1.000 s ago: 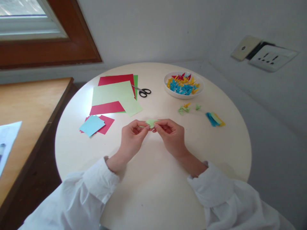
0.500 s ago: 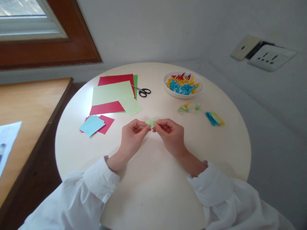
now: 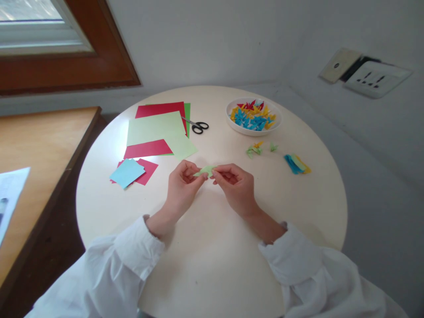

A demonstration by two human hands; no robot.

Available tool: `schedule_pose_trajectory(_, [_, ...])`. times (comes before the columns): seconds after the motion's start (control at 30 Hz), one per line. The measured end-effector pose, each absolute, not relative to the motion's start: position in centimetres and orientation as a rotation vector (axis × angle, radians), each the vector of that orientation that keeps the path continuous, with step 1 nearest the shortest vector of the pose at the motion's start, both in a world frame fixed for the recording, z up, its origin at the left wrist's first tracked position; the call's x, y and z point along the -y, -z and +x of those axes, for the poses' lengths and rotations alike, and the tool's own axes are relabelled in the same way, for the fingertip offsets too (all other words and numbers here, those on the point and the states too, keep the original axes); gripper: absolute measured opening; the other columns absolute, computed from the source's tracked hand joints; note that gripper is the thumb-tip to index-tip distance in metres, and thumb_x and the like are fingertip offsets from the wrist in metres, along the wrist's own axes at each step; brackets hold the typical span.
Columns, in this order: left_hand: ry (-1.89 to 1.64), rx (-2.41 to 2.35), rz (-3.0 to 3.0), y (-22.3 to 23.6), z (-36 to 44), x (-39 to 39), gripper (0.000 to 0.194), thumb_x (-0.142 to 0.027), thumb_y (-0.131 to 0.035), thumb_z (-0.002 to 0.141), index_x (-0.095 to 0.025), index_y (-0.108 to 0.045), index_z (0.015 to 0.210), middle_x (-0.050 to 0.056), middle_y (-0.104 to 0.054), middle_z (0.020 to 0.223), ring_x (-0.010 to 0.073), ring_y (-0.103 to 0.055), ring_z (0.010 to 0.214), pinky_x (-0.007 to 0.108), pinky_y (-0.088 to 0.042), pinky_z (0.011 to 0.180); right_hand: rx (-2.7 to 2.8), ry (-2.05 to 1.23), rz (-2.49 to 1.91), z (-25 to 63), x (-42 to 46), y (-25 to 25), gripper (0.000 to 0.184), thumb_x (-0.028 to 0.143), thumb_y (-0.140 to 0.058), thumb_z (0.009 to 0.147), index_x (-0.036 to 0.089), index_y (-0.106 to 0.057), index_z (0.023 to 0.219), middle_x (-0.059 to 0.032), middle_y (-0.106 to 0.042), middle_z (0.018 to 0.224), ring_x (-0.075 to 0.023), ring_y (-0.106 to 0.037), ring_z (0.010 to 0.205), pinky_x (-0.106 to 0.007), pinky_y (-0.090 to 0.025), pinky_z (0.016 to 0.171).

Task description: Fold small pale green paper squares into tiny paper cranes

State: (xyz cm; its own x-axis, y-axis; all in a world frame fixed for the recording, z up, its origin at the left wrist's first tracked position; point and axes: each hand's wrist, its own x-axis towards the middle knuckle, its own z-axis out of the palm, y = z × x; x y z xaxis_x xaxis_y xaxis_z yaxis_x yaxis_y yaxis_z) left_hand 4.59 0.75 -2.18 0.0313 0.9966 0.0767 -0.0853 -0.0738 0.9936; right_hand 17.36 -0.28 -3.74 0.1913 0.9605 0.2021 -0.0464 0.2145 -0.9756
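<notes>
My left hand and my right hand meet over the middle of the round cream table. Both pinch a small light green folded paper piece between thumb and fingers, the left at its left end, the right at its right end. The piece is held just above the tabletop and is partly hidden by my fingertips. White sleeves cover both forearms.
Red and green paper sheets lie at the back left with black scissors beside them. A light blue square rests on a red one. A white bowl holds several coloured folded pieces; small folded bits and paper strips lie nearby. A wooden desk stands to the left.
The green piece has turned slightly and now looks narrower and tilted. My left fingers have shifted a little on it. Both hands stay in the same place.
</notes>
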Motion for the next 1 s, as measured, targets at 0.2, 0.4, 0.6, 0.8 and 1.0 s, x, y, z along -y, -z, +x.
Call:
schedule_pose_trajectory(0.2, [-1.268, -1.053, 1.222, 2.1, 4.6, -0.7, 0.032, -0.025, -0.074, 0.061, -0.018, -0.044, 0.069, -0.006, -0.053, 0.062, 0.0074, -0.055, 0.057, 0.02, -0.043, 0.055, 1.121, -0.959, -1.085, 17.3, 0.1, 3.9, 0.012, 0.028, -0.068, 0.068, 0.017, -0.062, 0.069, -0.0001, -0.066, 0.067, -0.0109, -0.06, 0.059, -0.025, -0.053, 0.06])
schedule_pose_trajectory(0.4, [-1.208, -1.014, 1.173, 1.9, 4.6, -0.6, 0.036, -0.025, -0.074, 0.062, -0.02, -0.041, 0.075, -0.006, -0.06, 0.059, 0.01, -0.06, 0.06, 0.022, -0.046, 0.06, 1.119, -0.975, -1.071, 17.3, 0.1, 4.0, 0.009, 0.024, -0.067, 0.068, 0.017, -0.062, 0.07, 0.0007, -0.065, 0.067, -0.0106, -0.06, 0.06, -0.025, -0.052, 0.061])
schedule_pose_trajectory(0.6, [-1.086, -1.072, 1.247, 1.9, 4.1, -0.9, 0.032, -0.033, -0.072, 0.065, -0.017, -0.052, 0.083, 0.001, -0.065, 0.068, 0.0135, -0.061, 0.066, 0.025, -0.046, 0.062, 1.154, -0.981, -1.093, 17.5, 0.2, 3.9, 0.009, 0.025, -0.067, 0.068, 0.018, -0.063, 0.07, -0.0001, -0.065, 0.068, -0.0116, -0.059, 0.062, -0.026, -0.051, 0.062])
schedule_pose_trajectory(0.8, [-0.929, -1.137, 1.508, 2.0, 3.8, -1.2, 0.031, -0.042, -0.061, 0.075, -0.015, -0.057, 0.061, 0.0, -0.056, 0.056, 0.0098, -0.048, 0.05, 0.022, -0.035, 0.046, 1.143, -1.032, -1.104, 17.6, 0.2, 4.0, 0.014, 0.028, -0.069, 0.067, 0.018, -0.061, 0.069, 0.0014, -0.063, 0.064, -0.0105, -0.059, 0.058, -0.023, -0.049, 0.055])
schedule_pose_trajectory(1.0, [-0.948, -1.157, 1.593, 2.4, 3.6, -1.2, 0.032, -0.043, -0.058, 0.076, -0.016, -0.055, 0.059, 0.0, -0.054, 0.052, 0.0096, -0.044, 0.049, 0.021, -0.033, 0.045, 1.073, -1.151, -1.057, 17.4, 0.1, 3.8, 0.025, 0.03, -0.072, 0.064, 0.019, -0.057, 0.081, 0.0048, -0.062, 0.06, -0.0094, -0.06, 0.053, -0.021, -0.049, 0.048])
